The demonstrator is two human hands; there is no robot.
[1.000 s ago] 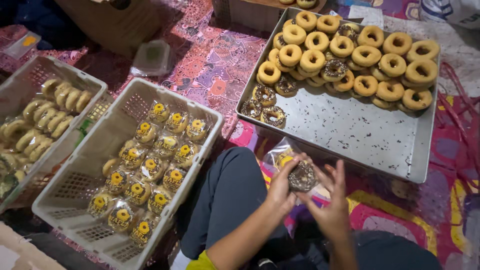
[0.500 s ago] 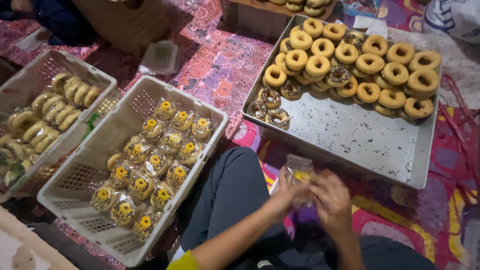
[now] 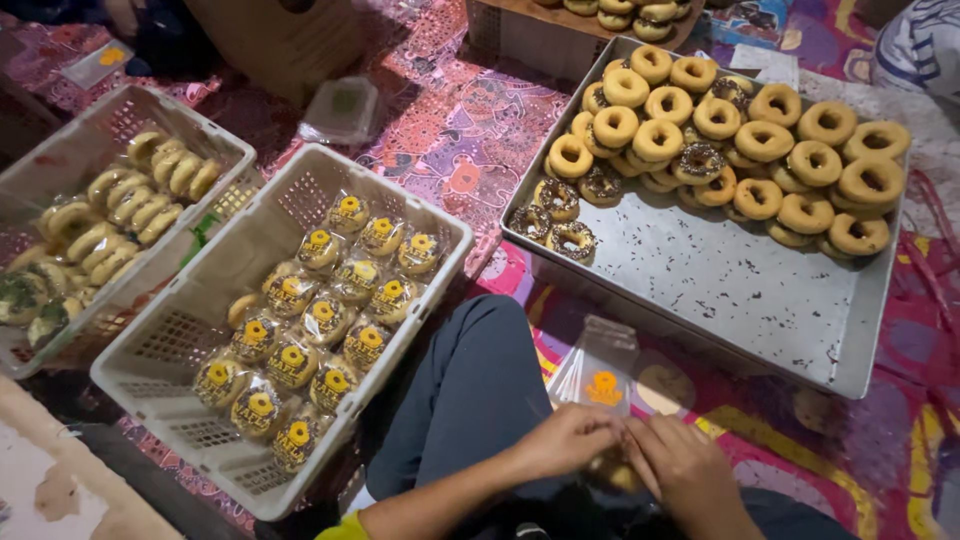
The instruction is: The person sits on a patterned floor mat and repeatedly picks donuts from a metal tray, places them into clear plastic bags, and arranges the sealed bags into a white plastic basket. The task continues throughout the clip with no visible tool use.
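While both hands sit low in the lap, the left hand (image 3: 568, 440) and right hand (image 3: 690, 478) are pinched together on a doughnut in a clear bag (image 3: 612, 472), fingers curled narrow around it. It's mostly hidden between them, so I can't tell whether the bag mouth is closed or not. Just above the hands, on the patterned floor mat (image 3: 450, 130), lies a stack of empty clear bags (image 3: 600, 372) with an orange round label.

My take on doing this bit well: keep the doughnut flat and centred so the topping doesn't smear on the plastic, and pinch the film itself, not the dough. A light grip looks like the way to go, since these seem soft.

Over to the person's left, a white plastic crate (image 3: 155, 375) holds rows of bagged doughnuts (image 3: 315, 320), labels facing up. A second crate (image 3: 110, 125) further left has unbagged plain ones. The metal tray (image 3: 740, 290) up ahead is about half bare, with plain doughnuts (image 3: 760, 140) piled at the far end and a few chocolate-sprinkled ones (image 3: 560, 215) at its near left.
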